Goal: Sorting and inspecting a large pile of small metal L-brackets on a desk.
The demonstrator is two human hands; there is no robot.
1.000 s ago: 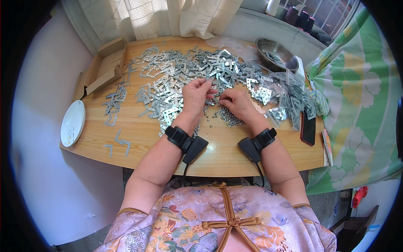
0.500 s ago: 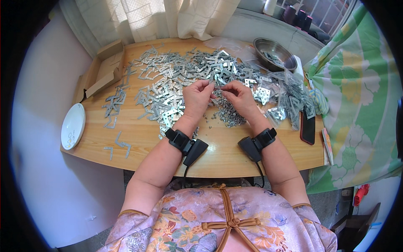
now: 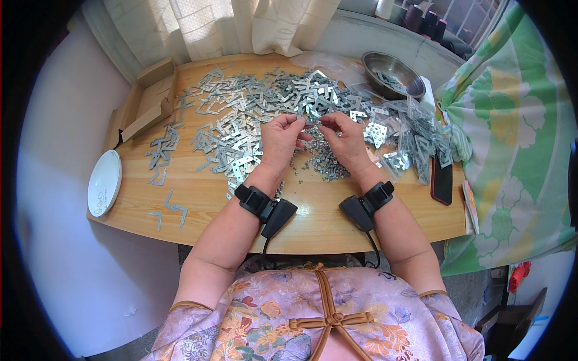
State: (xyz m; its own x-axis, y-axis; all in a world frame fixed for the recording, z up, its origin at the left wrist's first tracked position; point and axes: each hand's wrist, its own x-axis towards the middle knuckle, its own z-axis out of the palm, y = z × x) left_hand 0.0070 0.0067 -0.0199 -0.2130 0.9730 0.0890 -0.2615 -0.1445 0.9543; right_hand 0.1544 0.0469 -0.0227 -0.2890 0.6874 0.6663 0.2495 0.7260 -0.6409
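Both hands (image 3: pixel 313 138) pinch a small metal bracket (image 3: pixel 311 116) beside a brown cardboard box (image 3: pixel 147 102).

— Where are you sitting?
— You are working in a home room: pale curtains (image 3: pixel 241 24) are hanging over the oval wooden table (image 3: pixel 313 210), and a green floral bedspread (image 3: pixel 512 150) is lying just beside it.
— And the heaps of small grey stamped metal brackets (image 3: pixel 253 114)?
— Piecework, spreading around a steel bowl (image 3: pixel 391 72).
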